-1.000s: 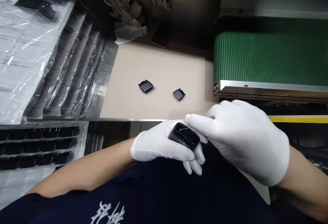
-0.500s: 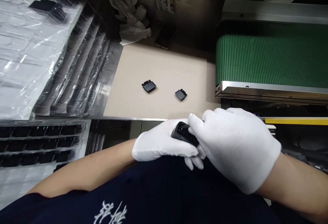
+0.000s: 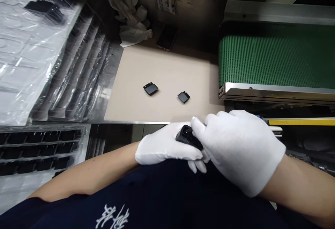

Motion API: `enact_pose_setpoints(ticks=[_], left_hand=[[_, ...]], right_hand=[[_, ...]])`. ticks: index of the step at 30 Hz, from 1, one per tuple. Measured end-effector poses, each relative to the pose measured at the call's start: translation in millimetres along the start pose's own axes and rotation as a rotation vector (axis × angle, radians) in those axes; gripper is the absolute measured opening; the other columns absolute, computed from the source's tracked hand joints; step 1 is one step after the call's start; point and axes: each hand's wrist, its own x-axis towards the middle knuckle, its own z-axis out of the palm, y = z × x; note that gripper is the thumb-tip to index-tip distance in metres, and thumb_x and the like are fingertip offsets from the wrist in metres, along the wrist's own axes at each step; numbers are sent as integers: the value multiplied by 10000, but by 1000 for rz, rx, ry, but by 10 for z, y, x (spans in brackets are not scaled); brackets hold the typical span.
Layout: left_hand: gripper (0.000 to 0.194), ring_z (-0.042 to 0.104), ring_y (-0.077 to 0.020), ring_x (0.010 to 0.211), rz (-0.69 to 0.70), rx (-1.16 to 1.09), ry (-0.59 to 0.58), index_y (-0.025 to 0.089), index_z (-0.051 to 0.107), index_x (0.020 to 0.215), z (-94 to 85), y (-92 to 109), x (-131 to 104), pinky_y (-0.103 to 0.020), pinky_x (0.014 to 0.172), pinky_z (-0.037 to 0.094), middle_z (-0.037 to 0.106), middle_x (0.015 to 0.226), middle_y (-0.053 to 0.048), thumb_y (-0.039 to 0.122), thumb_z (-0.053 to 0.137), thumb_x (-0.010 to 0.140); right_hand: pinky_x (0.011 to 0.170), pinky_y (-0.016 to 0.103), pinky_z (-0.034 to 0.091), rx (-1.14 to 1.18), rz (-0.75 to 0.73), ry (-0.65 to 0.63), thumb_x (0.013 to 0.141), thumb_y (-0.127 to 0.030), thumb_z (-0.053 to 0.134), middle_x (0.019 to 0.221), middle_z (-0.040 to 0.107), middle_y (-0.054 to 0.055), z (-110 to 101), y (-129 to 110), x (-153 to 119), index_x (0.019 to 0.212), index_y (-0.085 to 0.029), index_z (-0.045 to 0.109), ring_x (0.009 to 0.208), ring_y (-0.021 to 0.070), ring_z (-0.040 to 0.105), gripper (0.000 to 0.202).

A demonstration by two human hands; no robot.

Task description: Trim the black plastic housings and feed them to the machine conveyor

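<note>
Lower tray: the tray (image 3: 85,139) at lower left holds rows of black pieces (image 3: 35,137); its left side is cut off by the picture edge.
Upper stack: white trays (image 3: 28,65) under shiny clear film, with a dark object (image 3: 44,8) on top, too blurred to name.
Board: two small black parts (image 3: 150,88) (image 3: 184,97) lie apart on the beige board (image 3: 131,68).
Behind the board: crumpled white gloves (image 3: 132,19) and a phone (image 3: 167,37), dim in shadow.
Conveyor: its green belt (image 3: 269,58) runs out of view at right.
Black case: the case (image 3: 184,134) is in the left hand, in front of the board; its right part is hidden.
Left hand: gloved, the hand (image 3: 163,145) grasps the case, thumb along its near side.
Right hand: gloved, the hand (image 3: 240,148) arches over the case, back upward, fingers curled; whether it grips anything cannot be told.
</note>
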Motion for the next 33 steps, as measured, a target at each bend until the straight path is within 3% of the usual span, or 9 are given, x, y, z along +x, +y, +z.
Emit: enact_pose_setpoints(ticks=[10,16,24,27,29,33], left_hand=[[98,748,-177,720,-5,-38,-32,103,690,872,-47,18,25,-241,689,625,762,807,-64,121,721,780],[130,751,-184,729,-19,-63,-36,107,666,884,-67,54,55,-246,691,618,758,809,-55,119,739,778],[167,752,-190,755,19,-91,-31,110,666,949,-97,28,25,-268,710,625,759,832,-57,139,744,805],[187,747,-185,803,35,-84,-32,119,675,954,-107,41,16,-257,737,615,757,864,-54,152,766,794],[195,740,-178,835,66,-37,-9,122,682,937,-115,54,10,-248,754,605,755,889,-54,125,783,769],[344,730,-220,933,154,68,99,156,685,1020,-155,36,-29,-280,714,611,760,962,-69,68,809,712]], right_hand=[[636,315,460,85,-10,-114,809,-263,686,727,692,78,-69,85,83,1000,-163,659,628,215,671,217],[585,301,440,147,-11,-86,802,-305,704,649,654,48,-66,122,114,932,-168,656,550,187,631,194],[592,302,418,151,-37,-60,796,-322,706,683,670,49,-19,182,151,999,-187,659,577,197,625,248],[574,292,390,180,-61,0,844,-317,654,679,656,39,39,212,123,984,-203,662,554,180,594,180],[576,285,378,198,-40,105,889,-314,600,670,638,31,96,221,82,977,-207,670,566,172,587,155],[655,273,440,388,131,361,993,-324,442,826,696,31,319,293,78,1142,-240,668,731,176,650,283]])
